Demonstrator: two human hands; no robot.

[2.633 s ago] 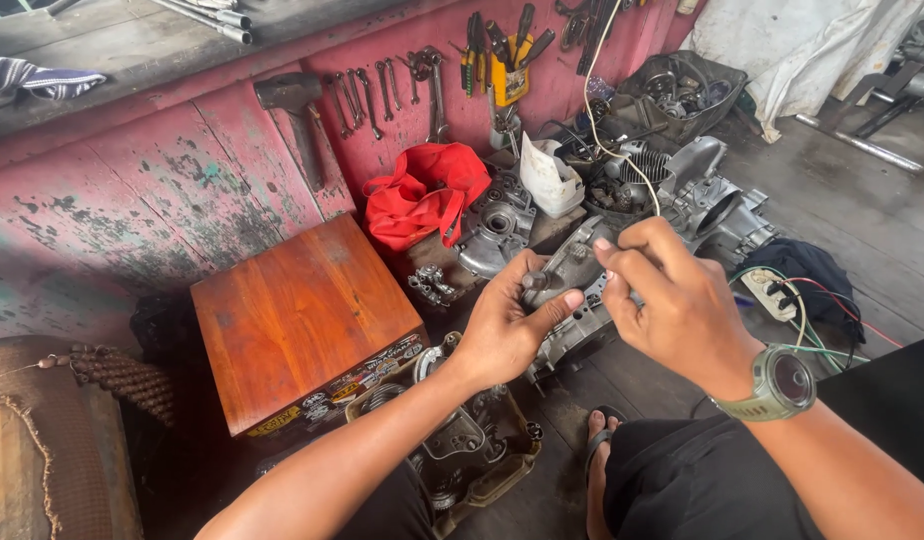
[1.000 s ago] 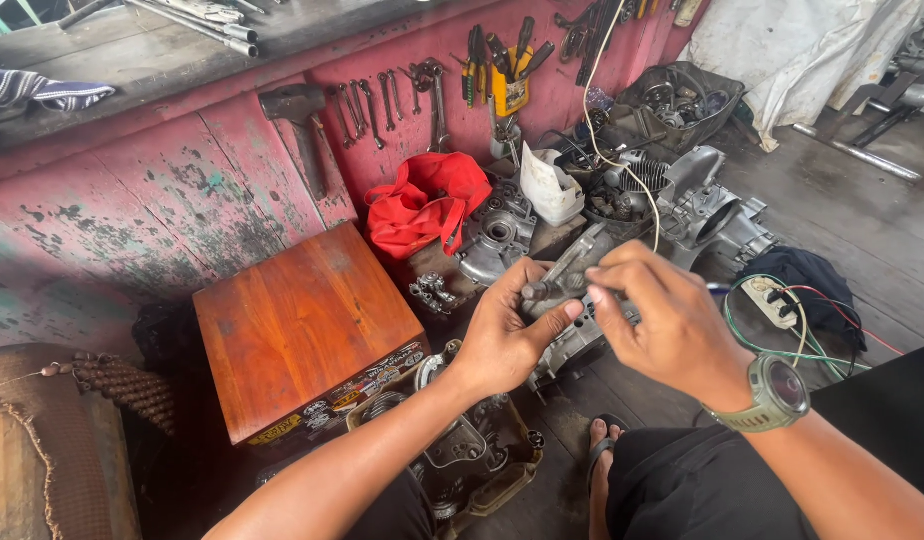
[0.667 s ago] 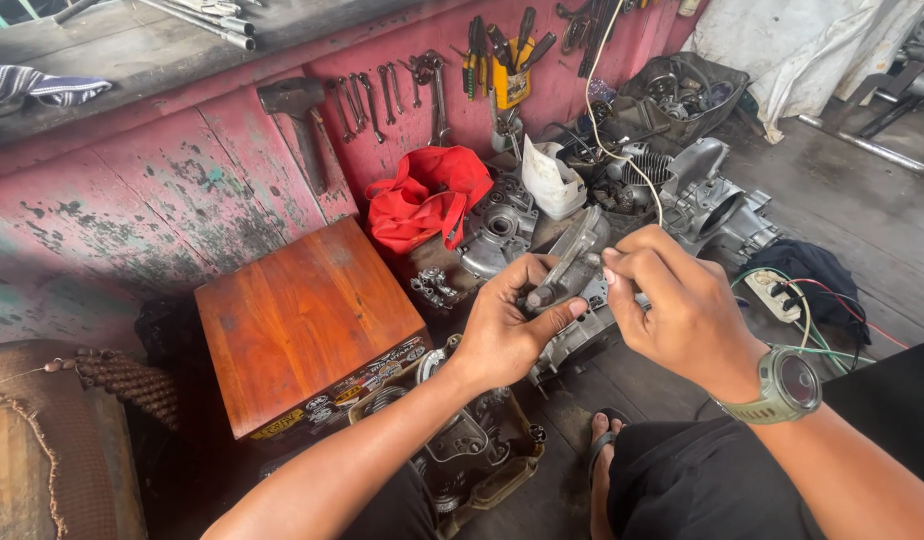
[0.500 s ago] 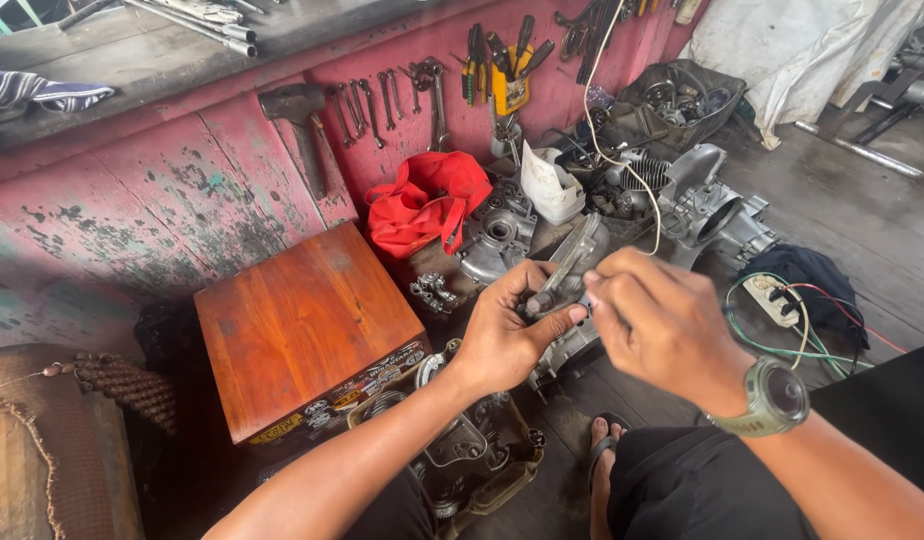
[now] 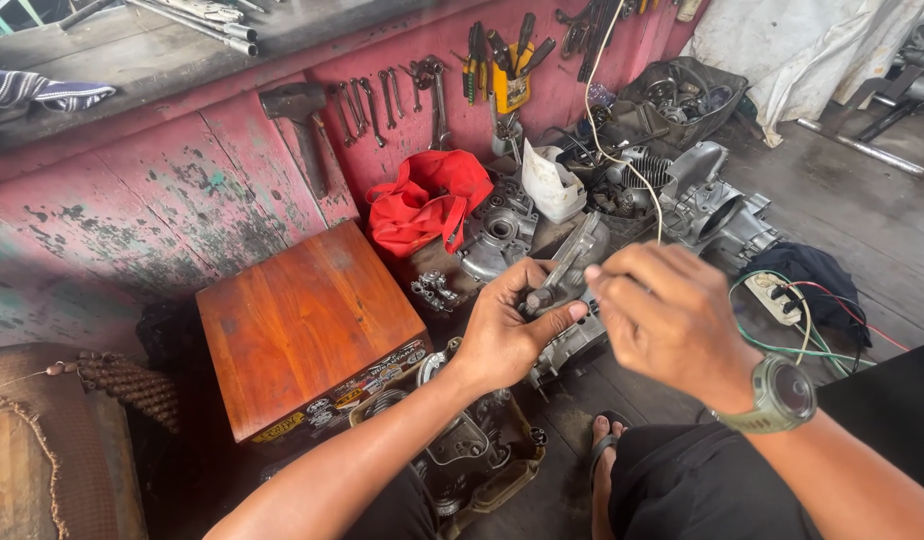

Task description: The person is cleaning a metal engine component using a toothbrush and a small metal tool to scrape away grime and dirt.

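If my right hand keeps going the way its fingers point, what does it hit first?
Most likely the grey engine part held in the left hand; the right hand points left towards it, though blur hides the gap.

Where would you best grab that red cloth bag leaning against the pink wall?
Probably by the loose strap of the red cloth bag, coming from the front. The bag slumps soft against the pink wall, with metal engine parts crowding its right side, so the front is the open side.

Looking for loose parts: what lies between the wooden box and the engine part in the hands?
In the head view, a small cluster of metal fittings lies on the floor between the wooden box and the engine part.
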